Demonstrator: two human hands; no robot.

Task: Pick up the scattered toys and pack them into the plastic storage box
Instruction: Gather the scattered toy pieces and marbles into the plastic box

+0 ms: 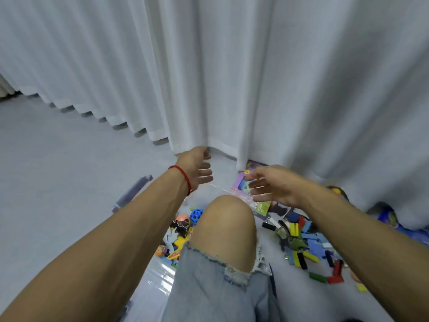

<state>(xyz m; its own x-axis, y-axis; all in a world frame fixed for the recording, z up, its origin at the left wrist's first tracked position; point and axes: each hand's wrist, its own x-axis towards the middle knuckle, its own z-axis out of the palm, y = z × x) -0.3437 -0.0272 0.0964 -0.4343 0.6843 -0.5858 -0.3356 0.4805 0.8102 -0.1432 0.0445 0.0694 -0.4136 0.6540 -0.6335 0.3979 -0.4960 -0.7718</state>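
Observation:
My left hand, with a red string on its wrist, hovers open with fingers apart above the far end of the clear plastic storage box. Inside the box, left of my bare knee, lie a blue holed ball, a pink ball and several mixed toys. My right hand is open, fingers spread, just over a purple picture box by the curtain. Several coloured wooden blocks lie scattered on the floor under my right forearm.
White curtains hang to the floor straight ahead and at the right. A clear lid-like piece lies on the grey floor at the left. A blue printed item pokes out from under the curtain at the right.

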